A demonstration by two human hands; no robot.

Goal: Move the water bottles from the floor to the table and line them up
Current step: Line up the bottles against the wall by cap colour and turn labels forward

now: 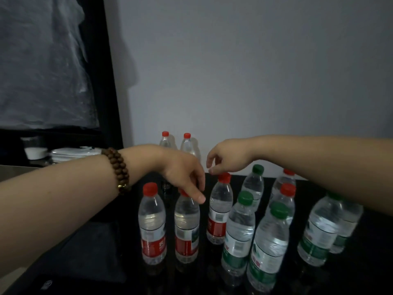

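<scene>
Landmark for all places: clear plastic water bottle with red cap and red label point(220, 209), upright on the glossy black tabletop point(361, 279).

1. Nearest, forward and right of the landmark: tall clear bottle with green cap and green label point(268, 248), upright.
2. Just right of the landmark, close behind item 1: second green-capped clear bottle point(239, 233), upright.
3. Well right of the landmark: clear green-label bottle point(316, 233), top hidden by the right forearm. Close behind it, another green-label bottle point(346, 228), mostly hidden.
4. Just left of the landmark: clear red-label bottle point(186, 228), upright, cap mostly covered by the left hand point(182, 169). Grip narrow, fingers curled down round the cap and neck. Brown wooden bead bracelet point(119, 170) on that wrist.
5. Further left of the landmark: clear bottle with exposed red cap point(152, 222), upright, apart from the left hand.
6. Above the landmark: right hand point(229, 156), grip loosely curled, holding nothing. Fingertips point(211, 170) at the left edge of the landmark's cap; touching or just clear, cannot tell.
7. Behind and right of the landmark, close together, all upright: red-capped clear bottle point(285, 199), small green-capped bottle point(253, 184), rearmost red-capped bottle point(286, 177).
8. Behind and left of the landmark, against the pale grey wall point(255, 71): first wall-side red-capped bottle point(165, 141) and second wall-side red-capped bottle point(188, 143), side by side, bases hidden by the left hand.
9. Far left of the landmark, beyond the tabletop: white bowl point(35, 152) below a black frame point(110, 81).
</scene>
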